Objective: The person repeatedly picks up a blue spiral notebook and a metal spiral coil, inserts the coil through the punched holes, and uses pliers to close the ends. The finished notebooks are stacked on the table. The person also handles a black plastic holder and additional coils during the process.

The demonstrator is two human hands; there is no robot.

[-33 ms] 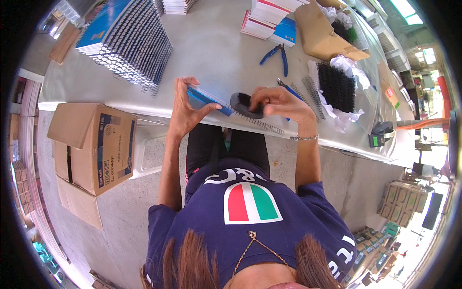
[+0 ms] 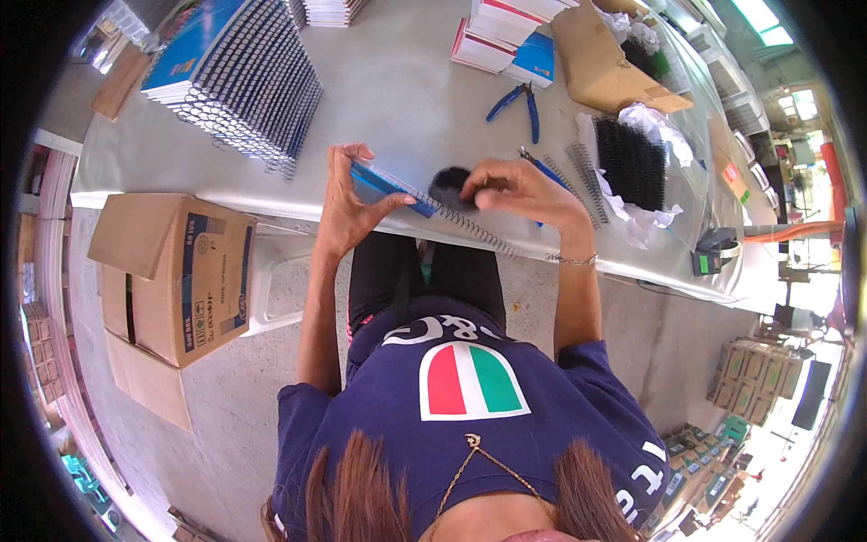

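Observation:
My left hand point(image 2: 345, 203) grips a blue-covered notebook point(image 2: 379, 183) by its edge, thumb on one side and fingers on the other. A thin dark wire spiral point(image 2: 479, 230) runs along the notebook's edge, and its free tail sticks out to the right over the table's front edge. Beside the spiral is a black round hollow roller point(image 2: 448, 186), blurred. My right hand point(image 2: 526, 191) has its fingers curled at the roller's right side and appears to grip it; the exact contact is partly hidden by the fingers.
Blue-handled cutters point(image 2: 517, 110) lie beyond my hands, with a second blue-handled tool point(image 2: 545, 169) at right. Loose spirals point(image 2: 587, 181) and a black spiral pile point(image 2: 630, 163) lie farther right. Bound notebooks point(image 2: 244, 86) stand at left; a carton point(image 2: 172, 280) is below the table edge.
The fingers of my right hand have shifted on the roller, from inside its hollow to its side. The spiral's free tail has moved slightly left. My left hand and the notebook stay put.

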